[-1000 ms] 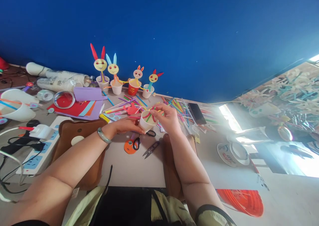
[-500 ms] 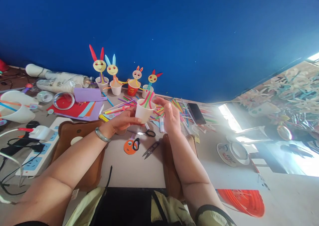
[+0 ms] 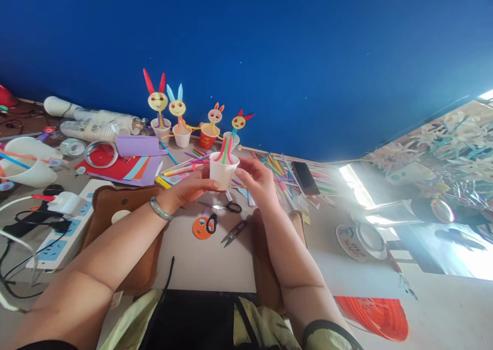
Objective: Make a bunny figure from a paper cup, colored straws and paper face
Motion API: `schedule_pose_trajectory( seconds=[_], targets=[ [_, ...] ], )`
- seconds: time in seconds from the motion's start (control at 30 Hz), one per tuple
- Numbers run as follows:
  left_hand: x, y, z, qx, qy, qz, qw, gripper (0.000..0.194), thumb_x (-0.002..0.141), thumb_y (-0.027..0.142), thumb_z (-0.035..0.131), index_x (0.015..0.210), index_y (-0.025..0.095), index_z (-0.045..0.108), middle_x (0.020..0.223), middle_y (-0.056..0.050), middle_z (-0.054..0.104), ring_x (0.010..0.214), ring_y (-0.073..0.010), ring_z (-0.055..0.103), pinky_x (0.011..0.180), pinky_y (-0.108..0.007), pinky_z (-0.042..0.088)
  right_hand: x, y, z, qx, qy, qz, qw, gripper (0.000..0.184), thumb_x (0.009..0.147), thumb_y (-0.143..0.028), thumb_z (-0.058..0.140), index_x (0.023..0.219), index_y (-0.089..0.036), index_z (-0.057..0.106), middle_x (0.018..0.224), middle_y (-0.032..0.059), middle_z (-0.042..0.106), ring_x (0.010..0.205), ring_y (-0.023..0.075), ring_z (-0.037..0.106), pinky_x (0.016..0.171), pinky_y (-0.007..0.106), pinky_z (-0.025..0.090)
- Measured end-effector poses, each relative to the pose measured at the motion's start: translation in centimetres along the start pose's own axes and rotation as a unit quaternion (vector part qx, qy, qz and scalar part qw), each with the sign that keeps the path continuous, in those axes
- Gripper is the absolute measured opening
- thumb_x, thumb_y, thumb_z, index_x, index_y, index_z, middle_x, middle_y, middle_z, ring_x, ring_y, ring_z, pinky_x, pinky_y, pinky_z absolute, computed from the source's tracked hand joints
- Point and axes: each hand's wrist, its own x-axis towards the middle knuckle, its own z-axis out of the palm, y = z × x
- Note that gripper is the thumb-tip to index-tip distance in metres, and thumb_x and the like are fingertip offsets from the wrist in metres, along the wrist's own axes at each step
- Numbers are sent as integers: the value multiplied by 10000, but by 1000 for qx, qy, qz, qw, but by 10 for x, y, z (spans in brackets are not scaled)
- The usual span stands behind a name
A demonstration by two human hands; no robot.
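Note:
A white paper cup (image 3: 222, 174) is held upright above the table, with pink and green strips (image 3: 226, 150) standing in it. My left hand (image 3: 198, 184) grips the cup's left side and base, thumb in front. At its right side my right hand (image 3: 259, 180) closes on the cup, thumb against the wall and fingers partly hidden behind. Below lie black-handled scissors (image 3: 221, 208), thread snips (image 3: 234, 232) and an orange paper face disc (image 3: 201, 228). Behind stand several cups with paper rabbit-faced figures (image 3: 177, 108).
Coloured sticks (image 3: 185, 171) spread across the table behind my hands. A phone (image 3: 305, 178) lies right of them. Coloured paper sheets (image 3: 123, 167), a tape roll (image 3: 100, 154) and a power strip (image 3: 65, 232) are at left. Brown pads (image 3: 123, 237) lie under my forearms. A blue wall (image 3: 246, 57) rises behind.
My right hand has come down from the strips above the rim to the cup's right side. The strips now stand straighter. My left hand keeps its hold.

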Motion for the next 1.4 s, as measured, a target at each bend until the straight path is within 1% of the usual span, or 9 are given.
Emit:
schedule_pose_trajectory(
  seconds=[0.27, 0.53, 0.67, 0.73, 0.87, 0.97, 1.07, 1.23, 1.4],
  targets=[
    [0, -3, -2, 59, 0, -11, 998, 470, 677, 237, 894, 1121, 172, 752, 1104, -100, 763, 1030, -251, 701, 915, -373, 539, 2, 3, -2, -24, -23, 8, 999, 772, 611, -591, 904, 1239, -188, 703, 1182, 122, 768, 1078, 299, 729, 969, 450, 575],
    [7, -10, -9, 127, 8, -47, 991, 551, 634, 288, 928, 1145, 182, 750, 1186, -119, 750, 1152, -303, 676, 1031, -463, 489, 1, 3, -1, -70, -32, 9, 997, 665, 618, -553, 901, 1149, -199, 716, 1111, 94, 781, 1050, 295, 725, 940, 435, 566],
    [7, -3, -16, 102, -24, -7, 994, 795, 570, 290, 957, 1314, 241, 679, 1247, -117, 726, 1202, -315, 655, 1029, -449, 505, 2, 4, -1, -88, -17, 2, 996, 620, 630, -472, 895, 1148, -201, 691, 1107, 86, 780, 1027, 279, 731, 898, 412, 579],
    [7, 3, -20, 98, 19, 31, 994, 848, 593, 358, 944, 1378, 278, 634, 1303, -112, 697, 1236, -312, 636, 1013, -432, 520, 3, 5, -2, -114, -4, -6, 993, 593, 632, -429, 890, 1140, -200, 686, 1096, 78, 780, 1009, 273, 733, 894, 411, 578],
    [6, 13, -24, 167, 135, 146, 966, 705, 660, 458, 901, 1294, 239, 688, 1379, -122, 646, 1338, -313, 560, 1056, -414, 501, 2, 9, -1, -171, 5, -27, 985, 599, 639, -417, 882, 1166, -212, 683, 1081, 65, 784, 997, 278, 735, 908, 429, 571],
    [6, 15, -22, 237, 188, 179, 936, 552, 691, 449, 890, 1160, 196, 746, 1286, -125, 702, 1243, -290, 621, 1055, -404, 503, 0, 13, 1, -188, -19, -36, 981, 624, 654, -425, 874, 1214, -231, 682, 1121, 62, 780, 1036, 287, 735, 947, 439, 564],
    [6, 15, -18, 282, 180, 193, 922, 495, 695, 447, 888, 1100, 189, 771, 1192, -114, 743, 1144, -276, 668, 1015, -409, 530, -3, 15, 6, -201, -53, -37, 977, 658, 662, -399, 871, 1273, -248, 677, 1168, 64, 771, 1058, 290, 734, 967, 432, 564],
    [8, 10, -11, 304, 171, 220, 911, 342, 714, 467, 860, 906, 190, 803, 998, -100, 770, 984, -243, 703, 889, -368, 565, -5, 14, 12, -194, -93, -36, 976, 666, 676, -354, 871, 1302, -264, 665, 1146, 50, 777, 1047, 287, 742, 948, 418, 579],
    [7, 12, -2, 285, 194, 190, 919, 305, 730, 467, 824, 800, 176, 766, 816, -61, 737, 750, -177, 667, 684, -288, 537, -6, 12, 12, -185, -94, -36, 978, 636, 675, -355, 881, 1273, -278, 678, 1134, 41, 780, 1027, 283, 747, 945, 413, 582]
  ],
)
